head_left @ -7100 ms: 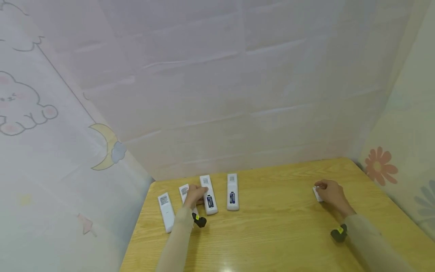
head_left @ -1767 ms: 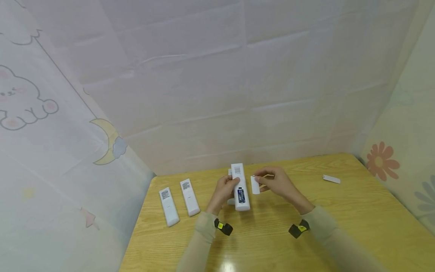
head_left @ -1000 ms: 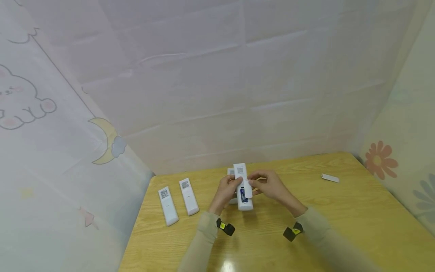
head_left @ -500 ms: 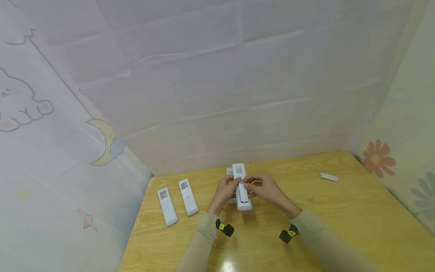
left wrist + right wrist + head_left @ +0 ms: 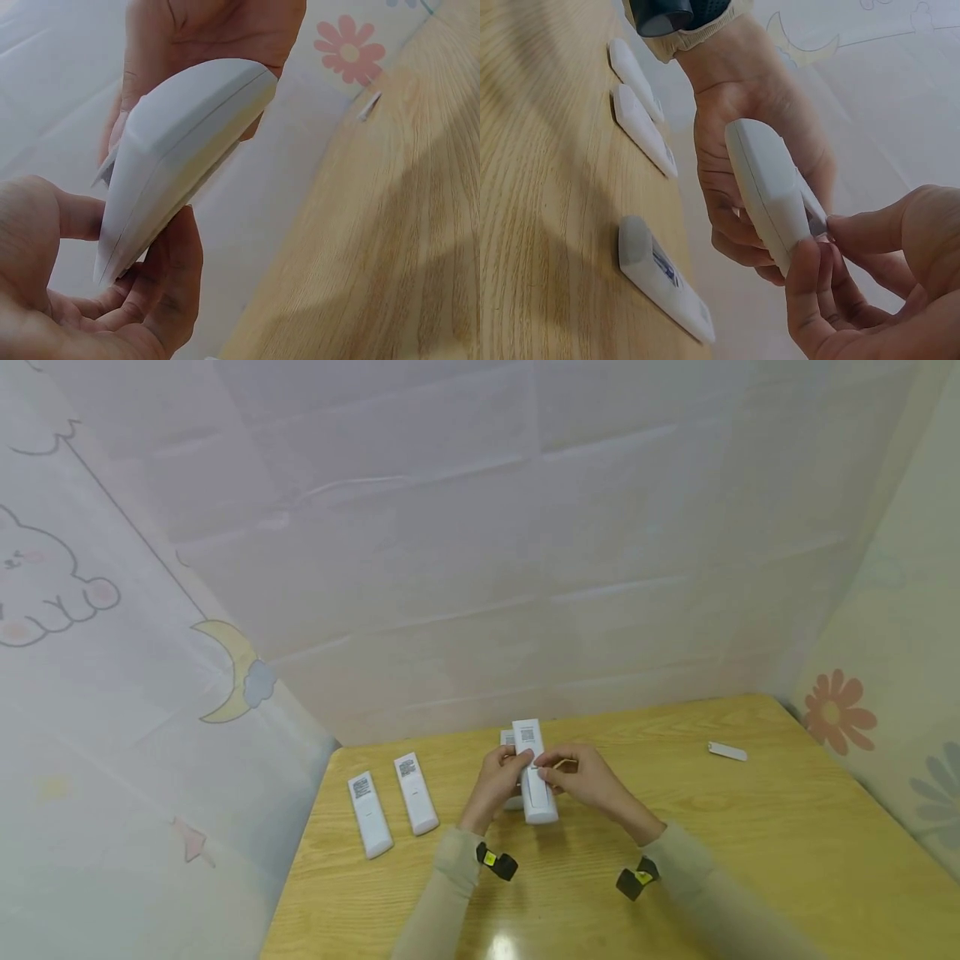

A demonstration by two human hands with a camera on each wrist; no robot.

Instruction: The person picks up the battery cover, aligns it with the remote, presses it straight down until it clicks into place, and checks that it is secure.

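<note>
You had a pale wall sheet [image 5: 450,568] filling most of the head view, with a yellow moon print [image 5: 240,652] between 9 and 10 o'clock of the remote in your grip (12 being toward the wall) and a red flower print [image 5: 838,712] between 2 and 3. In front of that was the wood-grain surface [image 5: 637,910].

Your left hand [image 5: 491,789] reached in from about 7 o'clock and your right hand [image 5: 588,777] from about 4, both in beige sleeves [image 5: 442,893]. Your left fingers were wrapped round the held remote [image 5: 761,191], thumb on its back, and it was up off the surface. Your right fingers were pinching the battery cover [image 5: 536,791] at its 12 o'clock end.

A second remote [image 5: 664,289] lay just to the 9 o'clock side, partly hidden in the head view, battery bay uncovered. Further out, a third remote [image 5: 416,795] sat around 9 and a fourth remote [image 5: 371,816] between 8 and 9, both label side up.

That battery cover was over the lower back of the held remote, but your wrist views showed it tilted, with a gap under it. A loose cover [image 5: 727,751] lay well apart at 3 o'clock. Tiniest bits: dark blue batteries [image 5: 666,268] in the second remote.
</note>
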